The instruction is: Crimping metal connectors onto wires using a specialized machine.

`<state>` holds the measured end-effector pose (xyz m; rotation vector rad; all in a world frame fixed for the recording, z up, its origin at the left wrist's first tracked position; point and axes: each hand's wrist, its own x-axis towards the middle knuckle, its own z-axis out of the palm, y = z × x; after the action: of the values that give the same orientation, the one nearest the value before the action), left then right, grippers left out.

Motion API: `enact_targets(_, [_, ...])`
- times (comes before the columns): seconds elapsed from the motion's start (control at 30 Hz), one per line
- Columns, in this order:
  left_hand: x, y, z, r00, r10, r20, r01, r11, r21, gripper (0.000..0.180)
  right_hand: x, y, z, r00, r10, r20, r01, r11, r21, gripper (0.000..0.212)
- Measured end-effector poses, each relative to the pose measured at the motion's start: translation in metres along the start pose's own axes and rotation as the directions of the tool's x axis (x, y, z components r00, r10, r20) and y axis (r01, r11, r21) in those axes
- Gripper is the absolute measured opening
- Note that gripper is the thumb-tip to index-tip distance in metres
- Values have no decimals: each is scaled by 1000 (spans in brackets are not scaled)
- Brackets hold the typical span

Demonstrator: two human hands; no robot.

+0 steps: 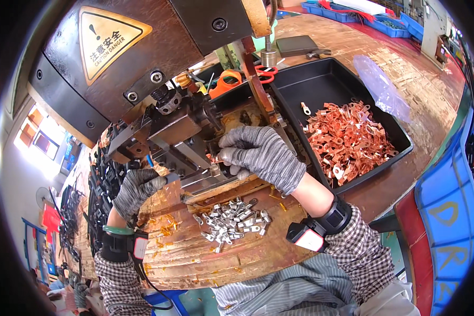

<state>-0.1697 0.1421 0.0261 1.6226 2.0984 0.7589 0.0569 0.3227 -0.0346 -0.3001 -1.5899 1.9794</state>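
Observation:
My right hand [263,157], in a grey knit glove, reaches into the tooling of a press [176,121]. Its thumb and forefinger pinch a small copper cable lug [213,158] at the die, partly hidden by the fingers. My left hand [135,194], gloved alike, is closed beside the left end of the press base; what its curled fingers hold is hidden. A thin blue piece [149,160] sticks up just above it. In front of the press lies a loose pile of silver cable lugs [234,221].
A black tray [321,73] with a heap of copper lugs [347,139] stands right of the press. Orange-handled scissors [226,83] lie behind the tooling. Black cables [100,195] crowd the left table edge. A clear plastic bag [382,87] and blue bin [450,210] are at right.

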Motion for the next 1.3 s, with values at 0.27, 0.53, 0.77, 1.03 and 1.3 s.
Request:
enact_targets(0.27, [-2, -1, 1, 1000, -8, 1, 8, 1000, 23, 33, -3, -1, -13, 857, -331, -396, 289, 943, -163, 15])
enact_targets(0.53, [-2, -6, 5, 997, 59, -49, -60, 998, -17, 30, -3, -4, -17, 815, -286, -504, 336, 942, 7, 10])
enact_targets(0.77, [-5, -4, 2, 998, 68, -15, -67, 993, 92, 31, -7, -8, -16, 772, -319, -549, 390, 921, 12, 9])
enact_targets(1.03, [-35, 4, 13, 998, 67, 15, -67, 997, 32, 29, -33, 2, -7, 910, -345, -228, 345, 938, -43, 25])
enact_targets(1.3, [-67, 14, 60, 997, 12, 77, -15, 999, 37, 21, -106, 31, 22, 997, 0, 81, 20, 970, -242, 28])
